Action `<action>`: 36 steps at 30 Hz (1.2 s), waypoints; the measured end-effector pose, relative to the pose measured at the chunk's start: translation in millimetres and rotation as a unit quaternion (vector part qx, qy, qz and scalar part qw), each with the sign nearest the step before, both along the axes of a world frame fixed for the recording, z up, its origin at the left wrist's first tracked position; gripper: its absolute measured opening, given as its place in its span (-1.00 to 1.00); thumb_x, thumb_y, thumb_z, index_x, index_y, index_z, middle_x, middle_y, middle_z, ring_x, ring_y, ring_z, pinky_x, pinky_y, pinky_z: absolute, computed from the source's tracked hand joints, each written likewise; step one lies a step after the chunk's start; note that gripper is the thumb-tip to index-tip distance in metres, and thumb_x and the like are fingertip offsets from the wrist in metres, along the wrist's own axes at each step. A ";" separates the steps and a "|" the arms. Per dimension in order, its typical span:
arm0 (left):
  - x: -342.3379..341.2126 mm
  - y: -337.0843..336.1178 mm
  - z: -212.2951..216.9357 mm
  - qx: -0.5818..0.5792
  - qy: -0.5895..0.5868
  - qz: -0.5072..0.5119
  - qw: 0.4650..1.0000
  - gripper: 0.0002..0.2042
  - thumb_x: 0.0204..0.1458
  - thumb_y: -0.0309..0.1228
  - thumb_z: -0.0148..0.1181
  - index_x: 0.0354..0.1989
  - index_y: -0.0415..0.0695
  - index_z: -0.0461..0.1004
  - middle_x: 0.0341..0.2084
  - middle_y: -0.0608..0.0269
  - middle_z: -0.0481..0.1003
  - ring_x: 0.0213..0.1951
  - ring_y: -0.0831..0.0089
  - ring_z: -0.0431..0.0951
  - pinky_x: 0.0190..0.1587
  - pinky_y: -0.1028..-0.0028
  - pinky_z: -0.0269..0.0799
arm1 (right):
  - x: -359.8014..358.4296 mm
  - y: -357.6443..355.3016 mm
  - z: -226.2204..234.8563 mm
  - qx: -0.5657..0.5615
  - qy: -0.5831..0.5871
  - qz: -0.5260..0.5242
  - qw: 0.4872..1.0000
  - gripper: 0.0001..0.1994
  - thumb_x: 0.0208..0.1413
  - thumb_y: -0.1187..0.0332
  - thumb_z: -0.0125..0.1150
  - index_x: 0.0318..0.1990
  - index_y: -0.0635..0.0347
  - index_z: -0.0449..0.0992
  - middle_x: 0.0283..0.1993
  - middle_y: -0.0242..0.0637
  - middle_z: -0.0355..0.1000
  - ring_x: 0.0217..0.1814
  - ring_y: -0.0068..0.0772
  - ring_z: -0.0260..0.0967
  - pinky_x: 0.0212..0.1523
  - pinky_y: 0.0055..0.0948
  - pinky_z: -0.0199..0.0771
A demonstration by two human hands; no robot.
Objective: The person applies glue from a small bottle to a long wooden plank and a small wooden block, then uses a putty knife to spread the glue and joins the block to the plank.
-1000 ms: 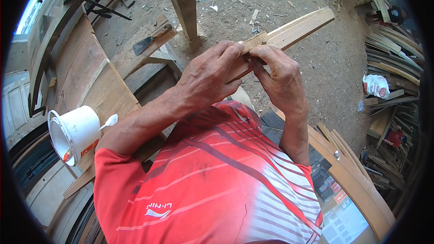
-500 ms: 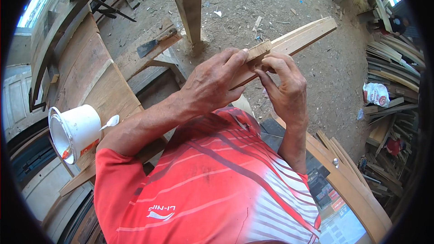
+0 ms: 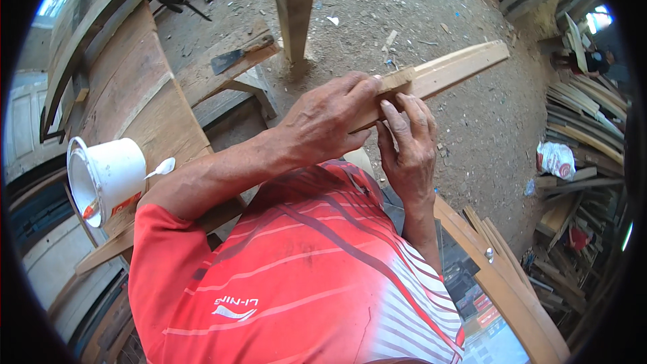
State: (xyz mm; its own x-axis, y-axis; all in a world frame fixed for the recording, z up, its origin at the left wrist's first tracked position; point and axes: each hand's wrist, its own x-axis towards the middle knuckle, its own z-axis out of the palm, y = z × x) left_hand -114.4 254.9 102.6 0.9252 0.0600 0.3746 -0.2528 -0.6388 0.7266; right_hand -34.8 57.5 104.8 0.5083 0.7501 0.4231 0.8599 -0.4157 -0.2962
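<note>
Both hands have slid slightly lower in view with the wooden strip (image 3: 438,71). Left hand (image 3: 330,118) is curled closed around its near end; right hand (image 3: 408,148) presses fingers against its underside, above the dirt floor (image 3: 472,128). White bucket (image 3: 108,175) rests on the worktop (image 3: 135,108).

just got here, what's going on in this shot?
A person in a red striped shirt holds a long wooden strip up in front of them with both hands. The left hand wraps over the strip near its close end; the right hand sits beside it, fingers pressed up against the wood. A white plastic bucket lies tipped on a wooden plank at the left. Dirt floor and stacked timber lie around.
</note>
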 end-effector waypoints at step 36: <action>3.6 -8.5 -19.8 -0.009 -0.066 0.010 0.998 -0.50 -0.11 -0.40 0.43 -0.05 -0.28 0.30 -0.23 0.01 0.39 -0.16 -0.01 0.55 -0.15 0.12 0.52 | -3.2 -8.1 -22.5 -0.034 0.002 0.005 0.999 -0.51 0.52 0.17 0.01 0.48 0.19 0.35 0.57 0.07 0.17 0.64 0.21 0.06 0.55 0.11 0.10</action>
